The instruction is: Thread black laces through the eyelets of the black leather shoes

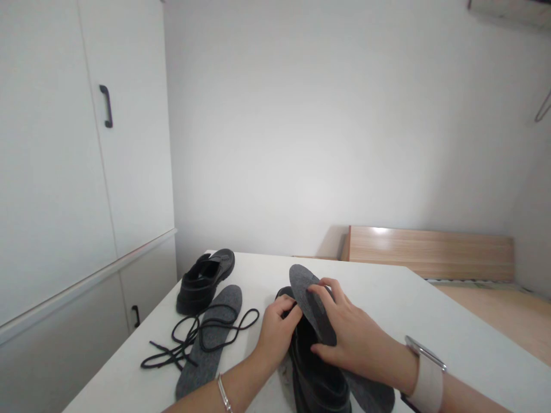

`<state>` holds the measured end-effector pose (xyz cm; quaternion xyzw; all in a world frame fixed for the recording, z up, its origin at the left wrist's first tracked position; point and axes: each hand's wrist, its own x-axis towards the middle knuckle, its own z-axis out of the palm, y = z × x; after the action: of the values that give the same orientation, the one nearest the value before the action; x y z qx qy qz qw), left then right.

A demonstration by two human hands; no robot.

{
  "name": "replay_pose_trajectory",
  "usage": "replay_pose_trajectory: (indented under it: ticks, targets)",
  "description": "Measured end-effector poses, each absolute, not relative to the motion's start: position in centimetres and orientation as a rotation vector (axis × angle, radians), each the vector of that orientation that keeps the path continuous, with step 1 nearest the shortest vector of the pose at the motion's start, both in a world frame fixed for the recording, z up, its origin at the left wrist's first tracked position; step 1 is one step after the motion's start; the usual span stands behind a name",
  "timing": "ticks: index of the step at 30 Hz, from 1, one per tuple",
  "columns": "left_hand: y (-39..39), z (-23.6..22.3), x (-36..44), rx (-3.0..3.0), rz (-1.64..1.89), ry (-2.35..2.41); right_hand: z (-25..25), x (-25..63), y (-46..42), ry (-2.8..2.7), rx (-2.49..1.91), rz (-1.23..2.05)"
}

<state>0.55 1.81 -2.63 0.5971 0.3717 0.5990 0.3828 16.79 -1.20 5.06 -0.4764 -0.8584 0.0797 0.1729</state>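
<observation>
A black shoe [321, 381] stands close to me with its heel towards me, its opening showing dark. At its front part is my left hand [279, 322], fingers bent and pinching the edge of the opening; the fingertips are partly hidden. My right hand [340, 324] grips a grey felt-like insole [303, 289], held tilted above the shoe, its rounded end pointing up and away. More grey felt [372, 394] shows under my right wrist; I cannot tell whether it is the same insole.
Another grey insole [200, 367] lies to the left, with a loose black shoelace [210, 327] across it. Behind that is a second black shoe [200, 281]. All stand on a white table [370, 281]. A white cabinet [129, 172] flanks the left; a wooden headboard [430, 252] stands beyond.
</observation>
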Motion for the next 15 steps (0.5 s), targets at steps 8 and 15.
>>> replay_pose_trajectory:
  ticks: [8, 15]
  targets:
    - [2.5, -2.6, -0.2, 1.512, 1.532, 1.072, 8.1, 18.3, -1.9, -2.245, -1.299, 0.193]
    - [2.9, -2.7, -0.9, 1.544, 1.569, 1.212, 13.6, 21.4, -4.0, -2.690, -1.406, 0.358]
